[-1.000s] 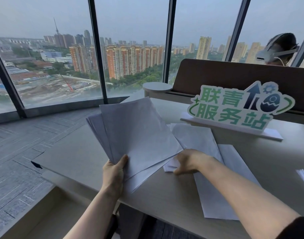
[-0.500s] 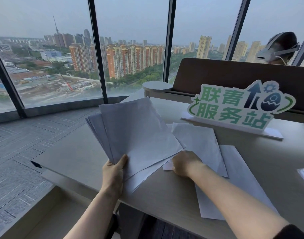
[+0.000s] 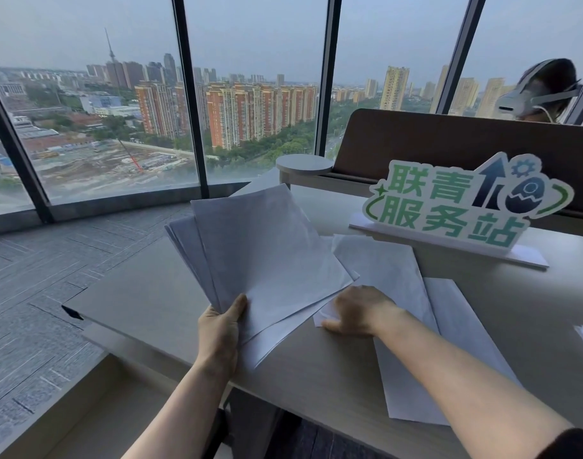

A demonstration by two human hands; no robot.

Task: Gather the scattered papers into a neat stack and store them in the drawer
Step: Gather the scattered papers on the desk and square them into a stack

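Gathering step: the left hand point(image 3: 218, 329) gripped a fanned sheaf of papers point(image 3: 263, 246) while the right hand point(image 3: 359, 311), fingers curled, pinched a loose sheet point(image 3: 382, 266) off the desk point(image 3: 144, 293), next to join the sheaf.

Premises: an office on a high floor. Floor-to-ceiling windows point(image 3: 101, 104) with dark mullions look down on apartment towers, a broadcast mast and a construction site. The floor point(image 3: 45, 260) is grey carpet tile. A pale laminate desk point(image 3: 134, 293) carries loose white papers point(image 3: 396, 270) and a standing green-and-white sign point(image 3: 462, 203) with Chinese characters reading as a service station. A brown partition panel point(image 3: 432, 144) divides this desk from the next, where a second person point(image 3: 545, 91) sits wearing a headset.
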